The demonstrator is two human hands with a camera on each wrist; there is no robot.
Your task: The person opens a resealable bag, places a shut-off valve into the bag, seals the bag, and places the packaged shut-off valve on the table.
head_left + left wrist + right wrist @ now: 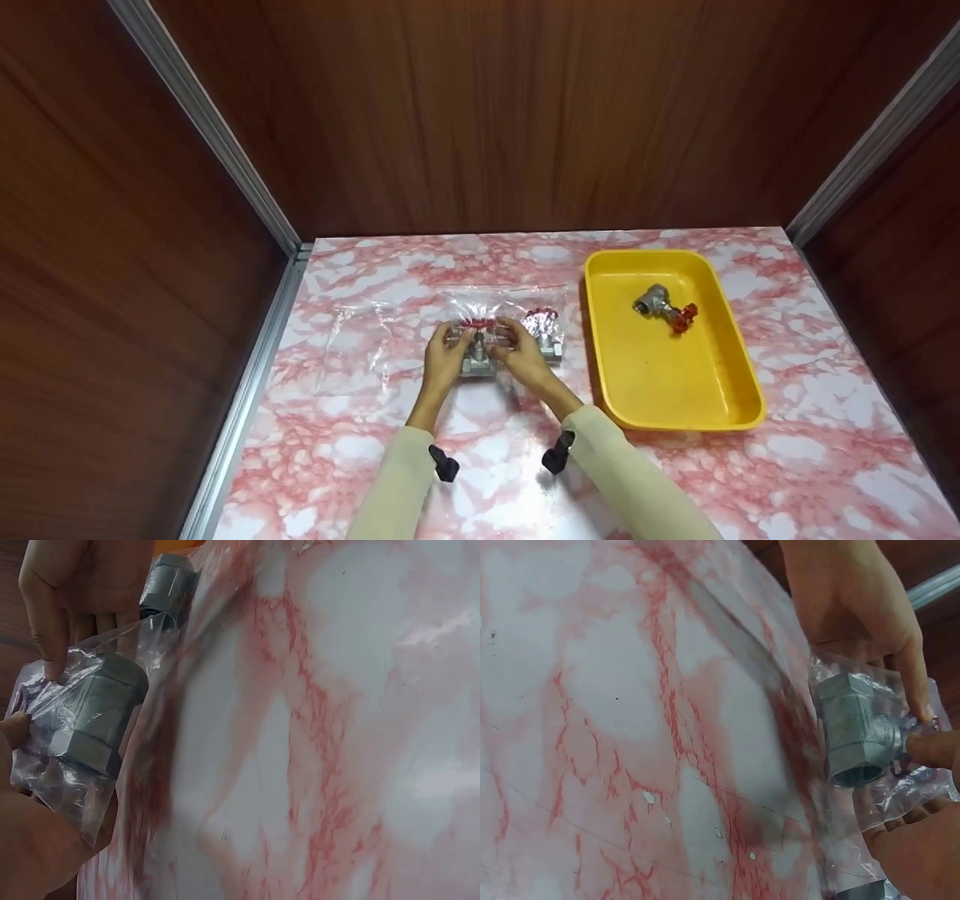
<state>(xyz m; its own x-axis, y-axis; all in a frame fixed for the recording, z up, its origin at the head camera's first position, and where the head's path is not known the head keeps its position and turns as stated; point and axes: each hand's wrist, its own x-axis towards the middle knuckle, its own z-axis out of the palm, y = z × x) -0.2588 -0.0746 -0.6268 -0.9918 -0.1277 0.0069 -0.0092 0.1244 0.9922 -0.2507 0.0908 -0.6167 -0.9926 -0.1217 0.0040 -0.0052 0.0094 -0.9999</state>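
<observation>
Valve (pixel 97 714), grey metal, in glossy bag (pixel 71 796)

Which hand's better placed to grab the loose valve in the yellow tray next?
Probably the right hand: it's nearer the yellow tray and its loose valve. The left hand is farther away; both hold a bagged valve.

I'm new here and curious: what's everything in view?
Table: one, red and white, underneath.
Tray: one, yellow, table's right.
Bare valve: one, grey and red, in tray.
Bagged valves: two, grey and red, mid-table.
Bags: three, clear; one flat at left, two around valves.
Walls: three, brown, left, back, right.
Rails: three, silver, wall edges.
Cameras: two, black, at wrists.
Sleeves: two, cream, lower middle.
Left hand: one, gripping the left bagged valve.
Right hand: one, gripping same valve.
</observation>
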